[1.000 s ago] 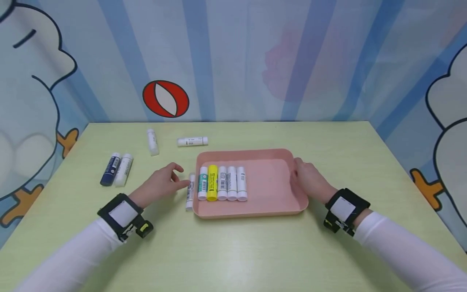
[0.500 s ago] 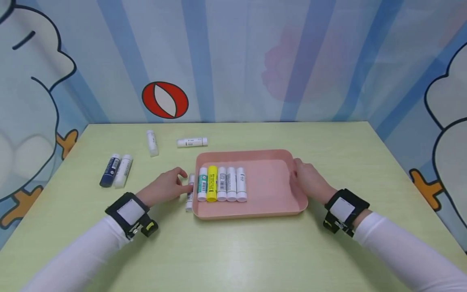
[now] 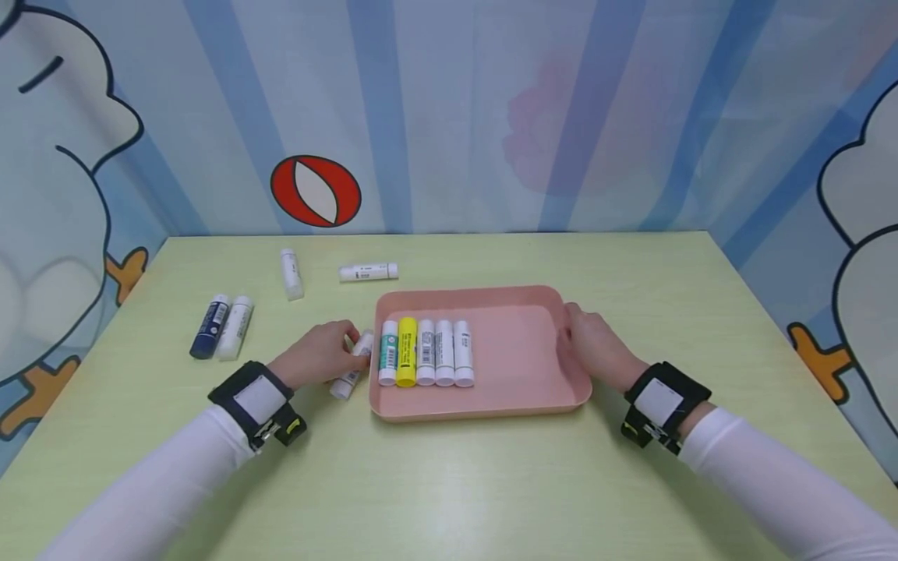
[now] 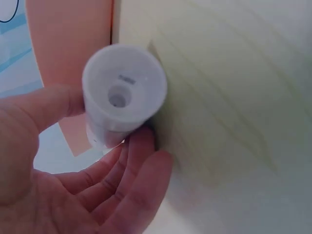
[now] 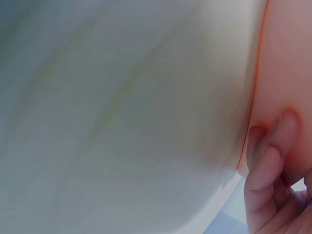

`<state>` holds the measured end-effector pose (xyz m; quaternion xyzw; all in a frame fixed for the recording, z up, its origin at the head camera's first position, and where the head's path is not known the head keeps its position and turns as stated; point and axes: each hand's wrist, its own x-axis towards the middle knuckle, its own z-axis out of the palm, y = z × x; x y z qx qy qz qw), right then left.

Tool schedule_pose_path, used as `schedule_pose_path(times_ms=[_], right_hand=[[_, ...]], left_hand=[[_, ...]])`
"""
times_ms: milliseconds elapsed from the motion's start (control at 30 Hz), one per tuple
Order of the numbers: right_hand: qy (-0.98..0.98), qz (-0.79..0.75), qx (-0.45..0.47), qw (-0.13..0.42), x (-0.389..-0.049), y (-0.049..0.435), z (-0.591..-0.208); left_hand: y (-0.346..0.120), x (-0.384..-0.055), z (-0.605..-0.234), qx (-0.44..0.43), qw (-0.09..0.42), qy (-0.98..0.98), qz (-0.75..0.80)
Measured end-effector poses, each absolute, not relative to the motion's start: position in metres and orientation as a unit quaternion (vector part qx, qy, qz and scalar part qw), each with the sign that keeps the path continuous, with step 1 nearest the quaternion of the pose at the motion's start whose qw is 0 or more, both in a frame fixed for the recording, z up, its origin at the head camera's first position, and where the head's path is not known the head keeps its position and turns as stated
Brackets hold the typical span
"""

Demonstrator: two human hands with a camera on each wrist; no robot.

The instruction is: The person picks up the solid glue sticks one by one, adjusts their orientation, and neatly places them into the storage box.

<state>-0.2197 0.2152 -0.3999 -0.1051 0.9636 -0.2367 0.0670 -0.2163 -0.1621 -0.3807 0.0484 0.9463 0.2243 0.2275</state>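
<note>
Between the thumb and fingers of my left hand (image 3: 319, 354) is a white glue stick (image 3: 345, 385), slanted beside the tray's left wall. Its round, hollow base (image 4: 124, 83) faces the camera in the left wrist view; my hand covers part of its body. My right hand (image 3: 602, 349) grips the right rim of the pink tray (image 3: 519, 351), and in the right wrist view its curled fingers (image 5: 263, 170) lie against the tray's outer wall. Several glue sticks stand side by side in the tray's left part, among them a green-labelled one (image 3: 389, 354) and a yellow one (image 3: 407, 352).
Toward the back left lie two white glue sticks, one lengthwise (image 3: 291, 274) and one crosswise (image 3: 368, 272). Farther left, a dark blue glue stick (image 3: 210, 327) lies next to a white one (image 3: 235, 329). A patterned backdrop (image 3: 449, 117) rises behind the table.
My left hand has moved right to the glue stick beside the tray and taken hold of it. That stick has turned aslant, its near end swinging left. The right hand and tray stay put.
</note>
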Motion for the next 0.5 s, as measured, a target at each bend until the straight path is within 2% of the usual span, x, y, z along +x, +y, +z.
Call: schedule_pose_path(times_ms=[500], right_hand=[[0.964, -0.233, -0.110, 0.061, -0.2204, 0.2163, -0.4015]], left_hand=[[-0.1662, -0.2154, -0.3799, 0.058, 0.216, 0.950, 0.220]])
